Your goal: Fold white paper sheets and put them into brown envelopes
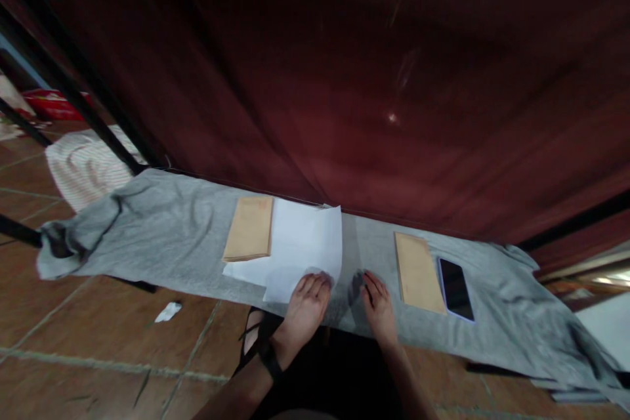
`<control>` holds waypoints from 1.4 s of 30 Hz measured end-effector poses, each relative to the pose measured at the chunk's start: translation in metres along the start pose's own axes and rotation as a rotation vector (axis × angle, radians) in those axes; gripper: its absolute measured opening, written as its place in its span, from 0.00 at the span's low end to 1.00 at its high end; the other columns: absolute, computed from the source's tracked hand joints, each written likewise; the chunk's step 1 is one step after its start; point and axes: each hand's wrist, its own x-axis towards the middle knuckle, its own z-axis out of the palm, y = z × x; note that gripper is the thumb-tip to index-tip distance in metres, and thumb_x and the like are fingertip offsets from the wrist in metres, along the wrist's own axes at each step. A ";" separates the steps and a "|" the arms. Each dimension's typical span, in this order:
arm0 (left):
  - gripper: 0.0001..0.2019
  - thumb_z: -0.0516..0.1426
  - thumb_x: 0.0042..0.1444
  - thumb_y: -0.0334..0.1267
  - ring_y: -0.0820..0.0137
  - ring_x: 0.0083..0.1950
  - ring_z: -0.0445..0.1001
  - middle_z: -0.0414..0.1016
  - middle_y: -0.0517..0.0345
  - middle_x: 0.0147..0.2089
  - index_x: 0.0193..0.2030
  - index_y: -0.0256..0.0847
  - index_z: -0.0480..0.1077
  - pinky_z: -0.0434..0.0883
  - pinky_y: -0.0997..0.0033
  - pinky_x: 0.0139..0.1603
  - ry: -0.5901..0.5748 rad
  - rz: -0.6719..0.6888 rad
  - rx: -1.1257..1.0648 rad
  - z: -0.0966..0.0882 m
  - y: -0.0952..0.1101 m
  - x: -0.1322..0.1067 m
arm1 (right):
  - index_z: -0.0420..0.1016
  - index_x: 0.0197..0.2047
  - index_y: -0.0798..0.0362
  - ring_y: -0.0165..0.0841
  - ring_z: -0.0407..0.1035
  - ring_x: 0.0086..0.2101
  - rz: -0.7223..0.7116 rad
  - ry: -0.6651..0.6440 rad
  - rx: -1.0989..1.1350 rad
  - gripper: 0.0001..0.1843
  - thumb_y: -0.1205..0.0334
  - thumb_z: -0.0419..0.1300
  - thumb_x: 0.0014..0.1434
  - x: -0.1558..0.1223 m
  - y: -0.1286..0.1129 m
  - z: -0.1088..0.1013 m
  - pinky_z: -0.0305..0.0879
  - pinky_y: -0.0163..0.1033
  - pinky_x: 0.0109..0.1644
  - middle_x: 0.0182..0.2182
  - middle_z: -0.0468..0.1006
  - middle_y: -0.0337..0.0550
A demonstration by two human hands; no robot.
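Note:
White sheets of paper (pixel 302 236) lie loosely overlapped on a grey cloth, their right edge slightly curved up. At the lower right corner, my left hand (pixel 310 298) is closed on the paper with bent fingers; its thumb is hidden. A stack of brown envelopes (pixel 250 226) rests on the left part of the sheets. My right hand (pixel 378 305) is just over the cloth, right of the paper, with fingers loosely curled and apart, holding nothing I can see. Farther right lie more brown envelopes (pixel 418 272), beside a dark-screened phone (pixel 456 289) with a pale purple edge.
The grey cloth (pixel 167 236) covers a long narrow surface. Dark red fabric (pixel 344 92) hangs right behind it. Black metal bars (pixel 79 65) stand at the left, near striped cloth (pixel 93 164). A crumpled white scrap (pixel 168 312) lies on the brown tiled floor (pixel 113 335).

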 end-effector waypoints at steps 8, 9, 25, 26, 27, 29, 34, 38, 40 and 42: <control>0.08 0.54 0.64 0.31 0.62 0.54 0.76 0.79 0.50 0.49 0.45 0.39 0.74 0.66 0.58 0.64 -0.101 0.151 -0.112 0.021 0.062 0.004 | 0.80 0.46 0.54 0.45 0.77 0.46 0.554 0.014 0.602 0.29 0.38 0.63 0.53 0.015 -0.020 -0.004 0.71 0.47 0.54 0.44 0.83 0.51; 0.07 0.55 0.65 0.33 0.62 0.53 0.76 0.79 0.50 0.48 0.44 0.39 0.75 0.67 0.57 0.63 -0.097 0.152 -0.136 0.021 0.067 0.004 | 0.80 0.44 0.54 0.44 0.77 0.43 0.573 0.004 0.648 0.28 0.39 0.66 0.50 0.016 -0.021 -0.005 0.72 0.46 0.51 0.41 0.84 0.50; 0.12 0.54 0.64 0.32 0.62 0.53 0.78 0.80 0.54 0.52 0.49 0.46 0.76 0.78 0.56 0.55 0.042 -0.214 -0.275 0.043 -0.002 -0.014 | 0.76 0.49 0.52 0.43 0.77 0.42 0.494 -0.072 0.437 0.22 0.53 0.62 0.52 0.034 0.011 -0.024 0.74 0.47 0.48 0.40 0.83 0.47; 0.12 0.53 0.64 0.32 0.61 0.53 0.78 0.80 0.54 0.52 0.49 0.46 0.76 0.78 0.55 0.55 0.037 -0.200 -0.270 0.044 -0.002 -0.015 | 0.74 0.53 0.53 0.44 0.77 0.44 0.498 -0.042 0.379 0.25 0.56 0.62 0.52 0.034 0.011 -0.021 0.73 0.48 0.50 0.43 0.82 0.49; 0.12 0.53 0.64 0.32 0.61 0.53 0.78 0.79 0.54 0.52 0.49 0.46 0.76 0.78 0.55 0.55 0.035 -0.188 -0.264 0.044 -0.001 -0.016 | 0.71 0.58 0.54 0.44 0.77 0.45 0.503 -0.021 0.309 0.28 0.58 0.61 0.53 0.031 0.011 -0.019 0.72 0.48 0.51 0.44 0.82 0.50; 0.13 0.52 0.65 0.33 0.60 0.53 0.78 0.79 0.53 0.53 0.50 0.45 0.75 0.77 0.53 0.55 0.035 -0.169 -0.252 0.045 -0.001 -0.017 | 0.63 0.66 0.58 0.45 0.77 0.44 0.478 -0.011 0.106 0.34 0.60 0.58 0.57 0.025 0.009 -0.016 0.72 0.48 0.49 0.45 0.81 0.54; 0.15 0.49 0.69 0.37 0.61 0.60 0.74 0.76 0.52 0.59 0.56 0.45 0.73 0.74 0.54 0.61 -0.007 -0.093 -0.236 0.050 0.004 -0.013 | 0.51 0.74 0.55 0.47 0.74 0.49 0.203 0.058 -0.332 0.33 0.62 0.49 0.67 0.007 -0.003 -0.018 0.70 0.53 0.54 0.53 0.76 0.59; 0.21 0.47 0.71 0.41 0.62 0.69 0.65 0.67 0.48 0.69 0.67 0.42 0.64 0.69 0.55 0.66 -0.094 -0.025 -0.244 0.057 0.012 -0.001 | 0.55 0.72 0.53 0.48 0.59 0.65 -0.060 0.048 -0.408 0.30 0.63 0.48 0.69 -0.003 -0.013 -0.008 0.63 0.56 0.63 0.66 0.64 0.57; 0.24 0.47 0.71 0.42 0.61 0.73 0.60 0.61 0.45 0.72 0.71 0.40 0.58 0.66 0.53 0.69 -0.120 0.009 -0.219 0.062 0.014 0.006 | 0.54 0.73 0.53 0.47 0.54 0.68 -0.111 0.007 -0.423 0.30 0.63 0.49 0.69 -0.009 -0.017 0.002 0.60 0.57 0.66 0.69 0.60 0.55; 0.26 0.46 0.71 0.42 0.59 0.74 0.56 0.58 0.43 0.74 0.73 0.38 0.55 0.63 0.49 0.70 -0.136 0.049 -0.168 0.068 0.014 0.012 | 0.54 0.73 0.52 0.45 0.53 0.69 -0.121 -0.004 -0.451 0.30 0.65 0.49 0.69 -0.015 -0.018 0.011 0.57 0.57 0.68 0.70 0.59 0.53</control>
